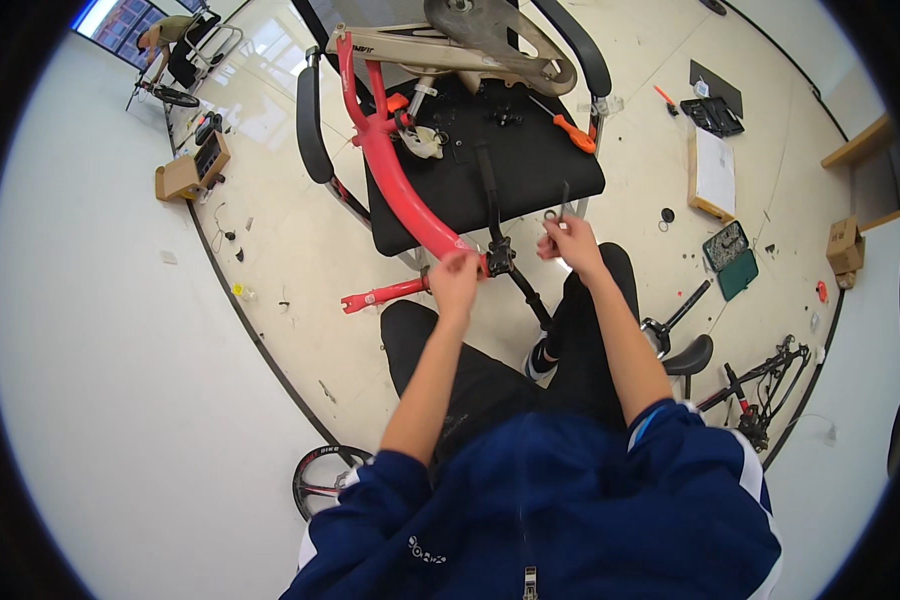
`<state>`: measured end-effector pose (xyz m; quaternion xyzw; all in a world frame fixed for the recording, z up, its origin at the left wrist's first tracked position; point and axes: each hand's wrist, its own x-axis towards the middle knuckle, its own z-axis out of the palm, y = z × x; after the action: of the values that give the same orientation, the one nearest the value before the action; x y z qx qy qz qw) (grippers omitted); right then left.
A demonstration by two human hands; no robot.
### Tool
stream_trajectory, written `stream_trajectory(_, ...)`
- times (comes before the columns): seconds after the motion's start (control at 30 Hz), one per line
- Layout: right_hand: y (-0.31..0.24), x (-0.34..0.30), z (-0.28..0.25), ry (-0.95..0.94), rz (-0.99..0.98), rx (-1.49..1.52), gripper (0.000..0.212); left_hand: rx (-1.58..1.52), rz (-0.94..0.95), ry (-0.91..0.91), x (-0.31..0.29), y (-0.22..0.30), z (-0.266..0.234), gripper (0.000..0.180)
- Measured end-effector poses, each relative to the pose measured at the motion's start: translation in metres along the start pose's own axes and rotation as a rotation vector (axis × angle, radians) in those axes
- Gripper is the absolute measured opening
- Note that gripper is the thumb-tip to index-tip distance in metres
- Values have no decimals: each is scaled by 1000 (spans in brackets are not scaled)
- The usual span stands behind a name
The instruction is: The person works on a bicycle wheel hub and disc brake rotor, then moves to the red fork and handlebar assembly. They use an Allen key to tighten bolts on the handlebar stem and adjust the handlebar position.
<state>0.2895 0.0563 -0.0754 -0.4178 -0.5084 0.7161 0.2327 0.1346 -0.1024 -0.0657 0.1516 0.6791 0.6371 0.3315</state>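
Glossy red frame (pixel 396 186); matt seat (pixel 545 168)

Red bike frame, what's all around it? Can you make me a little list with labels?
Left hand: at the lower end of the curved red metal bike frame
Right hand: seems to hold a slender grey item, too small to name
On the black chair seat: orange-handled screwdriver
To the right: open green case, black bike saddle

One view: L cam of a head-worn fisheye pair, looking steeply down & fwd over the wearer's jacket (pixel 530 490). L hand (pixel 455 282) & R hand (pixel 572 246) sit near, approx. mid-frame; office chair (pixel 542 175) just beyond, floor (pixel 320 320) around (straight edges bend, corners black), window (pixel 122 32) well off, top L.
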Motion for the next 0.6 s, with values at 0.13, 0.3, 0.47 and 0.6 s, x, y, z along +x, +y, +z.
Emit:
stream_trajectory(0.13, -45, 70, 16, -1, -292, -288, 22, 196, 314, -4, 104, 53, 33, 35)
stream_trajectory(0.3, -52, 71, 30, 291, -384, -523, 42, 437, 419, 78, 123, 83, 19, 41)
stream_trajectory(0.47, 47, 40, 19, 234, -324, -283, 40, 416, 402, 91, 36, -4, -20, 24)
stream_trajectory(0.6, 66, -13, 48, 279, -198, -331, 44, 364, -15, 84, -50, -92, -58, 19)
